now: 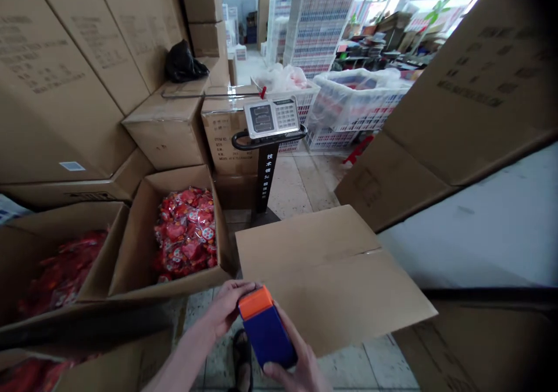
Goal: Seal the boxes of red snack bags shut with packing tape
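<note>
Low in the middle of the head view I hold a box-shaped thing (269, 333), dark blue with a bright orange end. My right hand (300, 363) grips its lower part, with the thumb across the near end and fingers along the right side. At the upper left, my left hand (229, 305) has its fingers bent against the orange end; its fingertips are partly hidden. Just beyond my hands lies a flat brown cardboard sheet (318, 264), perhaps a folded carton. My hands are above its near left edge.
Open cartons of red bagged items (187, 229) stand at the left. Ahead is a platform scale with a keypad display (272, 116). Stacked cartons (61, 78) line the left; a large carton (471, 84) leans in at the right. White plastic baskets (361, 101) stand behind.
</note>
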`<state>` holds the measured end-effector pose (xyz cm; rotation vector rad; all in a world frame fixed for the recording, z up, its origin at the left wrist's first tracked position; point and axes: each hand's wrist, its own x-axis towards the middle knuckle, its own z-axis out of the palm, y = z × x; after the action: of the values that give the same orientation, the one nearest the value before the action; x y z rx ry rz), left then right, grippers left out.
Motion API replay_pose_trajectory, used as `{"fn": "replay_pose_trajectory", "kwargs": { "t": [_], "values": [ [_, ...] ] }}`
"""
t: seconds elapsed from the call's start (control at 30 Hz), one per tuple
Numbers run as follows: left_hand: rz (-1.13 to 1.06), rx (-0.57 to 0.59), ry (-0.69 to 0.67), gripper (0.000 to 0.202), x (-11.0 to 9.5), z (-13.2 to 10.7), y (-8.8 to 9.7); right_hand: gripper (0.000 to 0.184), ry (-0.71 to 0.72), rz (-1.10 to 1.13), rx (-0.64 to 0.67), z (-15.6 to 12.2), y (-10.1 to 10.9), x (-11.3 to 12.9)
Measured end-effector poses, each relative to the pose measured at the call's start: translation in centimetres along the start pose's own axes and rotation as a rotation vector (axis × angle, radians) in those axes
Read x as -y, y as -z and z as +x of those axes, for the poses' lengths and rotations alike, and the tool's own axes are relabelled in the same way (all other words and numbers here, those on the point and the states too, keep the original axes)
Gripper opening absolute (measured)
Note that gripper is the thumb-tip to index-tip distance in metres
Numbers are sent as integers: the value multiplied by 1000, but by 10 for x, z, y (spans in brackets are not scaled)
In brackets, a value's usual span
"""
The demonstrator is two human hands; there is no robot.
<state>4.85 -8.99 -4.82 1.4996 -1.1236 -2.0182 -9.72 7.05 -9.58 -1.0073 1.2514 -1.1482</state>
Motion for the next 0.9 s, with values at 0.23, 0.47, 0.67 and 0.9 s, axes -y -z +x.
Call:
{"fn": "replay_pose_trajectory", "kwargs": {
  "t": [0.23,0.47,0.67,0.9],
  "values": [
    [165,-41,-156,23,-63,126,68,112,-93,273,-55,23,-43,-4],
    [411,-104,-172,19,-80,239,93,101,-127,283,-124,103,-45,2],
    [612,-182,-120,23,-59,285,96,94,-169,297,-193,141,-48,-15],
    [890,-163,-2,25,-57,301,104,88,-195,342,-203,148,-54,-30]
  ]
}}
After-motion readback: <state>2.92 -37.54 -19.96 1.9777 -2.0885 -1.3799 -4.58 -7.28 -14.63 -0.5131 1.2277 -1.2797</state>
